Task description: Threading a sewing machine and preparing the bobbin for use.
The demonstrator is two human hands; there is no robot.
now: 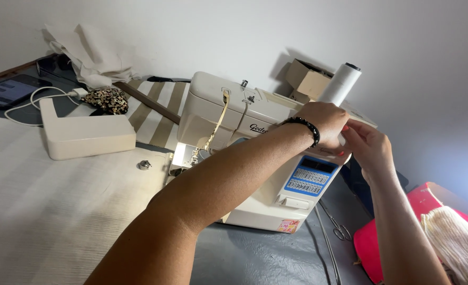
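Two hands: both meet at the right end of the sewing machine (244, 158), right of centre in the frame
Left hand (326, 122): clenched round the foot of the white thread cone (341, 83), a black bead bracelet (303, 126) on its wrist
Right hand (368, 143): fingers pinched close beside the left hand, touching the cone's base — what they pinch is too small to tell
Thread cone: upright, tilted slightly right, rising above the left hand on top of the machine
Around: cardboard box (306, 79) just behind the cone; scissors (335, 221) on the grey surface, lower right; metal bobbin (144, 165) on the pale cloth left of the machine (well apart from the hands)
In the way: the left forearm crosses the machine's front
Upper left: cream detached tray (86, 134), sequinned pouch (104, 99), tablet (7, 89) with white cable
Container: pink basket (374, 248), lower right, holding cream knitted fabric (458, 240)
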